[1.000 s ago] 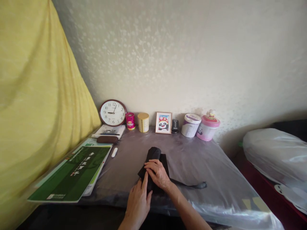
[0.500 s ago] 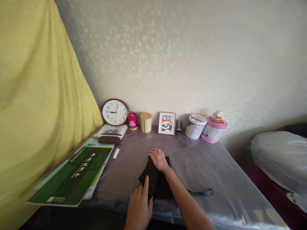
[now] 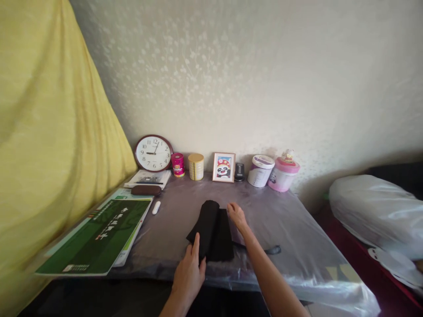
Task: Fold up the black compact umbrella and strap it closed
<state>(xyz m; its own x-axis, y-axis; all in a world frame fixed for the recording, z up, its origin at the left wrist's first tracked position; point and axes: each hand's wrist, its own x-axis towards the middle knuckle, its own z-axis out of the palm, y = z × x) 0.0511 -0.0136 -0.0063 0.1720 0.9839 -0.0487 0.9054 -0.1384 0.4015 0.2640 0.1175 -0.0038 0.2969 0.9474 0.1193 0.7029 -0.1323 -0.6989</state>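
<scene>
A folded black cloth (image 3: 211, 229) lies on the plastic-covered table (image 3: 291, 229), with a thin black strap (image 3: 269, 250) trailing out to its right. My left hand (image 3: 190, 270) lies flat on the cloth's near left corner, index finger stretched out along it. My right hand (image 3: 236, 214) hovers just past the cloth's far right corner, fingers loosely apart, holding nothing.
Green books (image 3: 102, 233) lie at the table's left, beside a yellow curtain (image 3: 42, 145). A clock (image 3: 153, 153), two tins (image 3: 196, 166), a framed panda picture (image 3: 224, 167) and two tubs (image 3: 282, 174) line the back wall. A plastic-wrapped bundle (image 3: 376, 211) sits to the right.
My right hand slid up the cloth from its middle to its far end, then came off at the far right corner. My left hand stayed pressed on the near corner.
</scene>
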